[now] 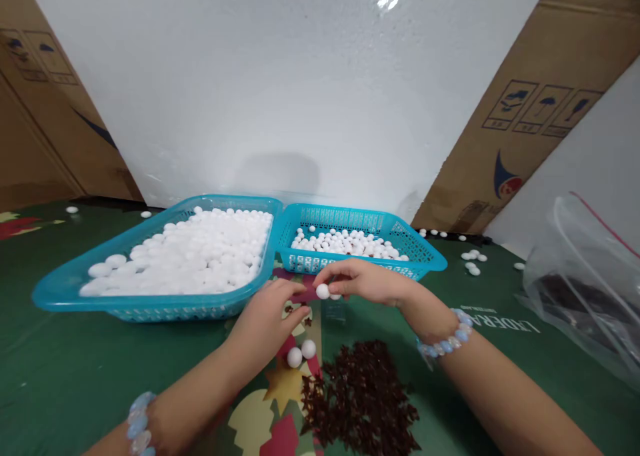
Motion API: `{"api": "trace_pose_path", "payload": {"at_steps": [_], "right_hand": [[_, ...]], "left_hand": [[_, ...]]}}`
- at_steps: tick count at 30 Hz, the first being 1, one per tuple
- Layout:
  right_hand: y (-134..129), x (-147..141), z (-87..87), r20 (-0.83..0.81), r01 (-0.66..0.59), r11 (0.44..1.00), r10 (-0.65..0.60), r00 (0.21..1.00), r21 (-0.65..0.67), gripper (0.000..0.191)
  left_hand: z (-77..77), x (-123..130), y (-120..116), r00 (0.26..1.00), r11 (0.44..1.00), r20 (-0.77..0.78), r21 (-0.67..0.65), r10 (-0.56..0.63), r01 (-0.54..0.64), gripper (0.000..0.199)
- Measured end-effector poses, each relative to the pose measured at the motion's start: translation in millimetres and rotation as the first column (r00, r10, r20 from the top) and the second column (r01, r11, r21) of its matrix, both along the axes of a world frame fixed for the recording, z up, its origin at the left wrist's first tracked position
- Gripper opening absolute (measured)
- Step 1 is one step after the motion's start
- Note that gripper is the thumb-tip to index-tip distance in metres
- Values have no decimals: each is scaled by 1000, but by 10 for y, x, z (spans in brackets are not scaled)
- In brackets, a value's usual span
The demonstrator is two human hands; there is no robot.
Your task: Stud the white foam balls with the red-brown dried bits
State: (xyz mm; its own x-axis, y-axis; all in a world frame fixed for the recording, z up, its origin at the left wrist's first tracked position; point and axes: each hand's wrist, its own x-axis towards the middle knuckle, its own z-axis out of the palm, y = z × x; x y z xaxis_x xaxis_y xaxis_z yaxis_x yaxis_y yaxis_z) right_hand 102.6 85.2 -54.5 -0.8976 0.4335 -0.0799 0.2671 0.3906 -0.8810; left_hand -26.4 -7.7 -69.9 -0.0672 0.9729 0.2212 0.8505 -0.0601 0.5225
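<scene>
My right hand (357,281) pinches a small white ball (323,291) between thumb and fingers, with part of another white ball (335,297) showing beneath the fingertips. To its left, my left hand (273,316) has its thumb and forefinger apart; a dark speck shows near the fingertips, too small to make out. Two white balls (301,353) lie on the cloth just below the left hand. In front of both hands is a heap of small, spiky dark-brown pieces (363,399).
A large blue basket (175,303) full of white balls stands left. Behind the hands, a smaller blue basket (425,253) holds more balls. Loose balls (473,261) and a clear bag (575,269) with dark contents lie right. A white panel (300,96) and cardboard (530,109) rise behind.
</scene>
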Motion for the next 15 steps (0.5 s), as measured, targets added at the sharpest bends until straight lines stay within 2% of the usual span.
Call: {"api": "trace_pose_path", "payload": {"at_steps": [2,3,5,7,10,13,15], "right_hand": [[3,1,0,-57,-10,999,7,998,-53,10],[0,1,2,-83,-14,997,8,997,-70,10],[-19,-1,11,-143,-30,993,14,990,-117,9],[-48,-3,26,-215,-67,977,22,976,-201,9],[-94,-8,54,-305,-132,938,30,952,-320,13],[-131,-14,75,-348,-162,922,32,937,-351,15],[-152,-16,82,-379,-188,910,38,925,-369,13]], "left_hand": [[29,15,-1,979,1000,201,9,-20,18,21],[42,22,-2,942,1000,335,13,-29,26,21],[73,41,-8,816,1000,578,19,-30,23,21],[113,68,-21,689,1000,724,26,-17,-3,17],[173,103,-50,610,999,792,12,19,-46,7],[196,105,-76,582,997,812,10,36,-76,4],[189,91,-87,533,997,846,16,27,-75,3]]}}
